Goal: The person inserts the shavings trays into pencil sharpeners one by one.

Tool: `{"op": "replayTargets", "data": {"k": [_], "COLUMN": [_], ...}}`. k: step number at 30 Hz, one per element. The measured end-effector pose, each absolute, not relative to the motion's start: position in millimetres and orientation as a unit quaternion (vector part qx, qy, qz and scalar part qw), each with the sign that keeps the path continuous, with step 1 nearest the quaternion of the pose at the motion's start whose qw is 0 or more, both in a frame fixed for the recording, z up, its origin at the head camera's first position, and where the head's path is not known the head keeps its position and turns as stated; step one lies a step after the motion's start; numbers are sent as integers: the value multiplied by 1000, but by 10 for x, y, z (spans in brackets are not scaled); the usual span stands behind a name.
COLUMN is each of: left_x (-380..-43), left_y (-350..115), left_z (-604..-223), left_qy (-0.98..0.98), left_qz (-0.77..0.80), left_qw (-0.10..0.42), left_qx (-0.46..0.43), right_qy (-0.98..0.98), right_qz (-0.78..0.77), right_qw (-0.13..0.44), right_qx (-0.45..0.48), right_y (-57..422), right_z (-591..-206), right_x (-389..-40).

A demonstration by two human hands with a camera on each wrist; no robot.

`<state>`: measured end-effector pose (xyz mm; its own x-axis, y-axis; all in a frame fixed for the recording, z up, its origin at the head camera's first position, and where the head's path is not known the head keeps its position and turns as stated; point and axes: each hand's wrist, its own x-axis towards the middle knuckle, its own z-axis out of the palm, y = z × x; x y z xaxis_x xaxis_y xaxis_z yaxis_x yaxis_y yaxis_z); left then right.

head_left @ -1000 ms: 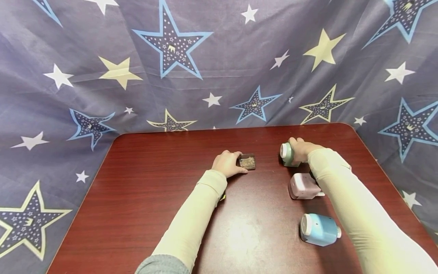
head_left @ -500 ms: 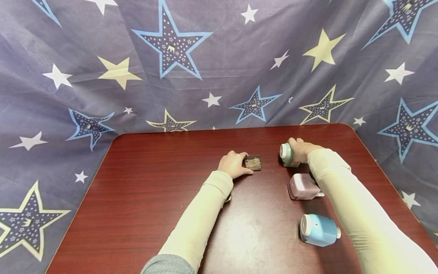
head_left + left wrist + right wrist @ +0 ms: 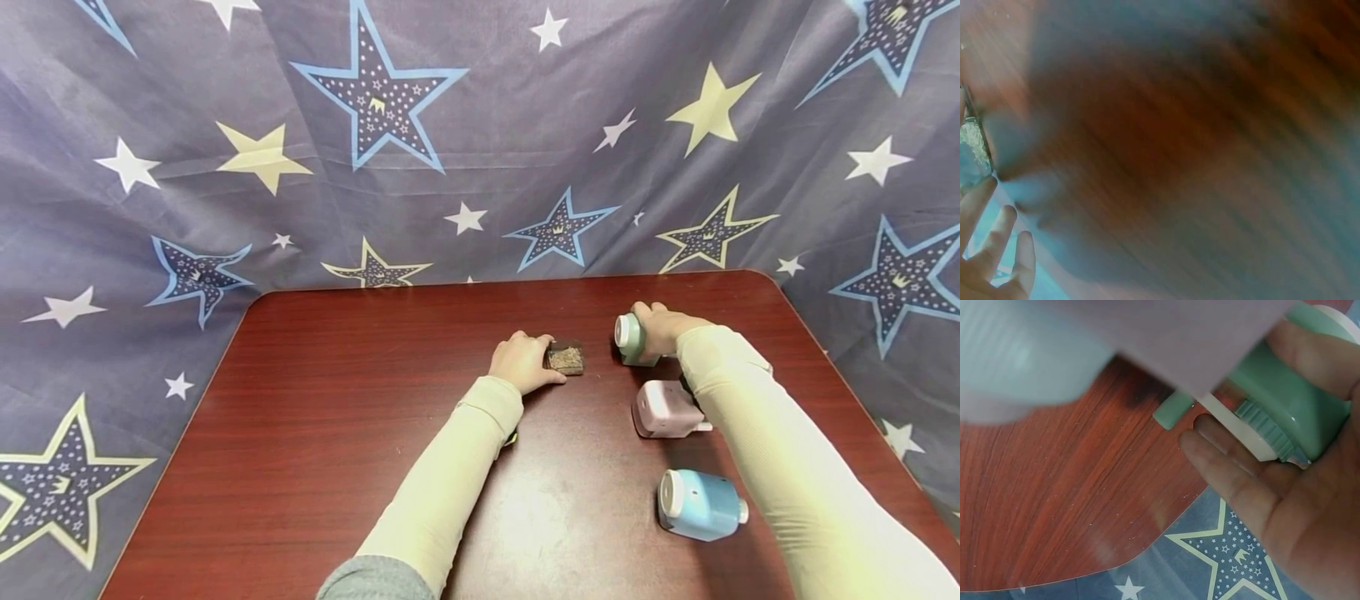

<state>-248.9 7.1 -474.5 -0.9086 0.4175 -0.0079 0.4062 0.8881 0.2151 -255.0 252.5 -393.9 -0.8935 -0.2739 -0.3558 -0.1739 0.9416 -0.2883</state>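
My left hand [image 3: 519, 362] holds a small dark see-through drawer [image 3: 566, 360] with tan shavings in it, thumb and fingers at its left end. The left wrist view shows part of the drawer [image 3: 974, 140] at the left edge, beside spread fingertips. My right hand [image 3: 660, 327] grips a green hand-crank pencil sharpener [image 3: 632, 340] lying on its side, its white round end facing left. The right wrist view shows the sharpener's ribbed collar, white crank arm [image 3: 1238, 428] and green handle knob [image 3: 1172, 410]. A gap separates the drawer from the green sharpener.
A pink sharpener [image 3: 667, 408] lies just in front of the green one, partly behind my right sleeve. Nearer still lies a blue one [image 3: 702, 503]. The red-brown table [image 3: 337, 375] meets a starry cloth [image 3: 480, 125] at the back. Something yellow and black [image 3: 512, 437] shows by my left sleeve.
My left hand has slid to the right along the table with the drawer, closer to the green pencil sharpener. The right hand and the sharpeners stay where they were.
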Motion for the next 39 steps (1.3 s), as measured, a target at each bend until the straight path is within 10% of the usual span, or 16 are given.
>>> {"op": "replayTargets", "data": {"k": [39], "left_x": [-2329], "left_y": [605], "left_z": [-4773], "left_qy": [981], "left_qz": [76], "left_qw": [-42], "left_qx": [176], "right_qy": [963], "right_qz": [-138], "right_qw": [198], "right_qx": [-119], "right_y": [2528], "right_z": [-3934], "right_x": [-2544]}}
